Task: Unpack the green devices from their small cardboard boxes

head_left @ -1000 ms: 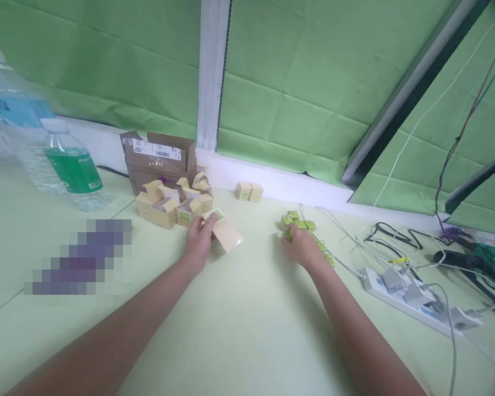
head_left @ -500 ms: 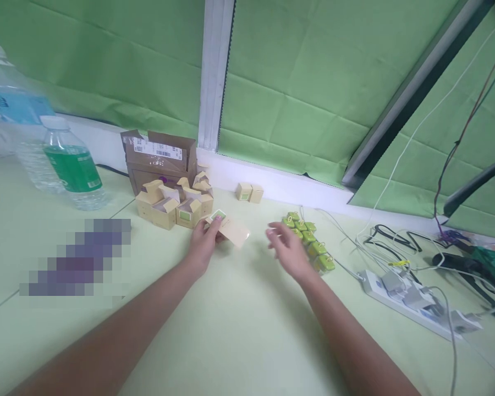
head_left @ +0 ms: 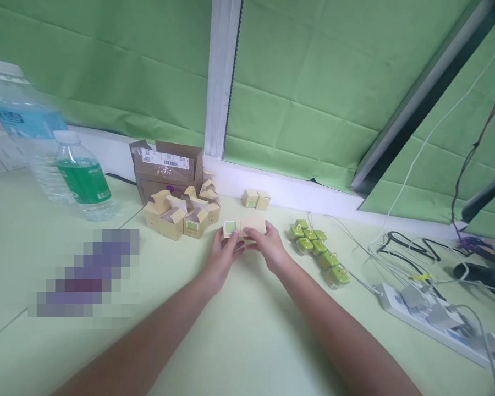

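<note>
A flattened tan carton point(head_left: 251, 224) with a green label is held between both hands above the table. My left hand point(head_left: 223, 253) grips its left end, thumb near the label. The right end is in my right hand point(head_left: 270, 247), whose thumb lies on the face of the card. To the right of my right hand sit several small green-lidded containers point(head_left: 318, 246) with loops on top. Several open tan boxes point(head_left: 172, 221) stand left of my left hand. Two closed tan boxes point(head_left: 251, 199) rest farther back by the wall.
A brown cardboard box point(head_left: 165, 170) stands behind the open boxes. Two water bottles, one with a green label point(head_left: 84, 181), are at the left. A power strip point(head_left: 433, 324) with plugs and tangled cables lies at the right. A blurred-out patch covers something on the left.
My right hand has moved left and taken hold of the carton's right end. The carton has turned level, its label now facing me. The view has shifted slightly.
</note>
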